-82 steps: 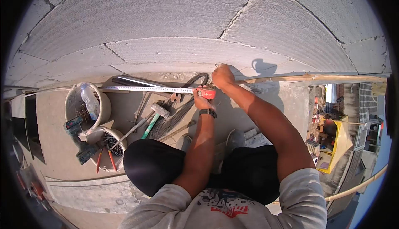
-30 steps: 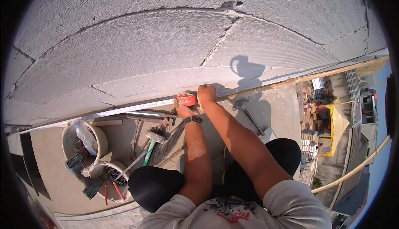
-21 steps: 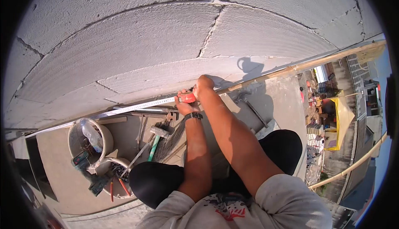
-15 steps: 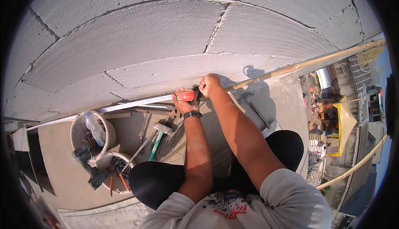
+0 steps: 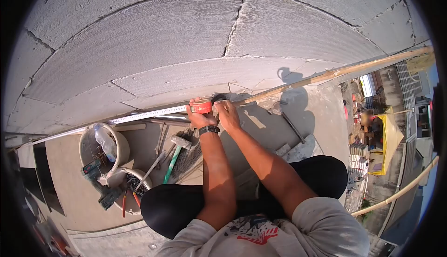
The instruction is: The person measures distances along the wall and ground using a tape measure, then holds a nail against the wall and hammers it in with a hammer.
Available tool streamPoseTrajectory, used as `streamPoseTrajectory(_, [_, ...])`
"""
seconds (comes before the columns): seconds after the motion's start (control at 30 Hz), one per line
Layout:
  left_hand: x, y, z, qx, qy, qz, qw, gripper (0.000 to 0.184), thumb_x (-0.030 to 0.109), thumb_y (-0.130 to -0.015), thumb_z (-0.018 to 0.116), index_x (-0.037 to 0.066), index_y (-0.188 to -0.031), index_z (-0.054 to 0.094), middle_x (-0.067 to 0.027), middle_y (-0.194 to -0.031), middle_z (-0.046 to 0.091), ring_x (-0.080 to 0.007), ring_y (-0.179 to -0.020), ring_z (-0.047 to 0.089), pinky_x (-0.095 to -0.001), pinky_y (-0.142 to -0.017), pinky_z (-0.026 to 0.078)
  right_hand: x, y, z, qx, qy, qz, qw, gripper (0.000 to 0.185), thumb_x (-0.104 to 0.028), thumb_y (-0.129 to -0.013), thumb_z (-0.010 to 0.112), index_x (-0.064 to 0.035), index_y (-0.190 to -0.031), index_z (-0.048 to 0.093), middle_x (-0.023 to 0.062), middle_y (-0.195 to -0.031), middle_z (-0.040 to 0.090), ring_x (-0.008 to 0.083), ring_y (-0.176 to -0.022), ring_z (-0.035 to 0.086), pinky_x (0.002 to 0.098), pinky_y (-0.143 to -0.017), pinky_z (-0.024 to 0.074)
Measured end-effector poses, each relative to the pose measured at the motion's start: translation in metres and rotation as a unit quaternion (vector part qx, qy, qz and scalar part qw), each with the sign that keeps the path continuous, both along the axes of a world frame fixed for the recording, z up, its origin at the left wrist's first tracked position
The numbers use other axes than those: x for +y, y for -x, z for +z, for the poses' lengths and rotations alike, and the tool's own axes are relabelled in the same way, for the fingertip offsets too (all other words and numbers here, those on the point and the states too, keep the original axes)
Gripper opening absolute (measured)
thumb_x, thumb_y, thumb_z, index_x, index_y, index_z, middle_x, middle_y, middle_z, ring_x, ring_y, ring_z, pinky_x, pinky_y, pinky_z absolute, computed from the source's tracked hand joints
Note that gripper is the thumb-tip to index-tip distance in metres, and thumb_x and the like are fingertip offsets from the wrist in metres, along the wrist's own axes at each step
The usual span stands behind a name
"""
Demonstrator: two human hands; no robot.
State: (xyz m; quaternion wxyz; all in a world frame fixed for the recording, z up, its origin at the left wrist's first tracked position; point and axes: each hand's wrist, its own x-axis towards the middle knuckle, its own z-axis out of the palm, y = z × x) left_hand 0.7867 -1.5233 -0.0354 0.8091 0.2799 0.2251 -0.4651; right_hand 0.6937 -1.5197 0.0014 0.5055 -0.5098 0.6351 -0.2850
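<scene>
My left hand is wrapped round a red tape measure near the foot of the block wall. Its white blade stretches out to the left along the wall base. Just right of the case, my right hand has its fingers bent close to a small dark object; whether it grips this is unclear. A wooden pole runs from beside my right hand up to the right along the wall.
Left stand two buckets, one with a plastic bottle, the other beside a cordless drill and red-handled pliers. A green-handled hammer and a metal bar lie on the floor. Far right, a yellow canopy shows below.
Both hands and the tape case have shifted slightly left. My right hand has dropped lower beside the case, and its fingers have loosened from a fist. The view has tilted since the oldest frame.
</scene>
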Motion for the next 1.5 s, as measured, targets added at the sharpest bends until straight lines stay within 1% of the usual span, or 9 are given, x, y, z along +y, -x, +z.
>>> streamPoseTrajectory(0.07, [0.001, -0.001, 0.001, -0.016, 0.01, -0.012, 1.0, 0.04, 0.04, -0.1, 0.035, 0.008, -0.118, 0.05, -0.0095, -0.114, 0.058, -0.0293, -0.101, 0.058, -0.0489, -0.085, 0.05, 0.006, -0.005, 0.012, 0.065, 0.053, 0.049, 0.995, 0.047, -0.045, -0.094, 0.052, 0.0001, -0.104, 0.062, 0.0107, -0.097, 0.065, 0.0234, -0.089, 0.062, 0.0333, -0.08, 0.0484])
streamPoseTrajectory(0.13, [-0.002, -0.002, 0.014, -0.031, -0.007, -0.009, 0.999, 0.041, 0.039, -0.101, 0.034, 0.007, -0.124, 0.048, -0.0104, -0.119, 0.057, -0.0294, -0.104, 0.057, -0.0489, -0.088, 0.049, 0.008, -0.007, 0.029, -0.087, 0.035, 0.081, 0.992, 0.056, -0.05, -0.092, 0.053, -0.0001, -0.116, 0.06, 0.021, -0.109, 0.063, 0.0307, -0.103, 0.06, 0.0385, -0.088, 0.0455])
streamPoseTrajectory(0.23, [-0.001, -0.005, 0.051, -0.052, -0.035, -0.021, 0.998, 0.047, 0.034, -0.102, 0.033, 0.005, -0.137, 0.042, -0.012, -0.131, 0.051, -0.0299, -0.112, 0.055, -0.0469, -0.094, 0.048, 0.002, -0.01, 0.015, -0.169, 0.002, 0.085, 0.982, 0.056, -0.048, -0.094, 0.051, 0.0007, -0.119, 0.058, 0.019, -0.114, 0.063, 0.0286, -0.106, 0.059, 0.0363, -0.091, 0.0447])
streamPoseTrajectory(0.47, [-0.006, -0.025, 0.085, -0.054, -0.031, 0.07, 0.996, 0.028, 0.025, -0.1, 0.038, 0.006, -0.116, 0.051, -0.009, -0.104, 0.057, -0.0276, -0.094, 0.059, -0.0449, -0.079, 0.053, 0.005, -0.035, 0.071, -0.28, -0.018, 0.084, 0.956, 0.064, -0.053, -0.093, 0.053, 0.0033, -0.122, 0.057, 0.0152, -0.118, 0.061, 0.0203, -0.109, 0.056, 0.0322, -0.097, 0.04])
streamPoseTrajectory(0.57, [-0.017, -0.03, 0.104, -0.034, 0.139, 0.019, 0.99, 0.02, 0.024, -0.1, 0.041, 0.007, -0.098, 0.051, -0.0081, -0.09, 0.057, -0.025, -0.087, 0.058, -0.0416, -0.079, 0.051, -0.004, -0.041, 0.082, -0.253, -0.019, 0.079, 0.964, 0.066, -0.053, -0.093, 0.053, 0.0005, -0.132, 0.052, 0.0143, -0.127, 0.056, 0.0215, -0.118, 0.05, 0.0334, -0.102, 0.0365])
streamPoseTrajectory(0.83, [-0.018, -0.029, 0.12, -0.103, 0.095, 0.076, 0.987, 0.031, 0.034, -0.102, 0.041, 0.005, -0.101, 0.051, -0.0094, -0.09, 0.057, -0.0246, -0.088, 0.058, -0.0405, -0.08, 0.051, -0.003, -0.039, 0.105, -0.318, -0.046, 0.103, 0.941, 0.064, -0.049, -0.095, 0.05, 0.0019, -0.135, 0.048, 0.0122, -0.131, 0.053, 0.0227, -0.12, 0.048, 0.0346, -0.104, 0.0328])
streamPoseTrajectory(1.0, [-0.009, -0.022, 0.142, -0.078, 0.154, 0.098, 0.98, 0.046, 0.041, -0.102, 0.041, 0.0, -0.122, 0.049, -0.0107, -0.105, 0.057, -0.0256, -0.095, 0.058, -0.0405, -0.085, 0.051, 0.001, -0.039, 0.157, -0.274, 0.108, 0.193, 0.936, 0.054, -0.043, -0.095, 0.055, 0.0021, -0.125, 0.053, 0.0129, -0.121, 0.057, 0.0218, -0.112, 0.053, 0.0334, -0.098, 0.0372])
streamPoseTrajectory(1.3, [0.002, 0.001, 0.158, -0.239, 0.012, -0.005, 0.971, 0.052, 0.043, -0.101, 0.043, -0.002, -0.12, 0.061, -0.0126, -0.112, 0.062, -0.0148, -0.097, 0.059, -0.0287, -0.085, 0.049, -0.009, -0.034, 0.166, -0.04, 0.247, 0.133, 0.959, 0.079, -0.049, -0.077, 0.077, 0.0047, -0.127, 0.048, 0.0193, -0.119, 0.057, 0.0261, -0.111, 0.056, 0.0366, -0.094, 0.0439])
streamPoseTrajectory(1.5, [-0.007, 0.017, 0.164, -0.128, 0.181, 0.011, 0.975, 0.046, 0.037, -0.1, 0.049, -0.002, -0.123, 0.055, -0.0091, -0.106, 0.061, -0.0162, -0.096, 0.06, -0.0304, -0.085, 0.05, -0.027, -0.029, 0.21, 0.061, 0.293, 0.118, 0.947, 0.061, -0.041, -0.071, 0.079, 0.0035, -0.106, 0.06, 0.0207, -0.105, 0.063, 0.031, -0.098, 0.063, 0.0383, -0.085, 0.0488])
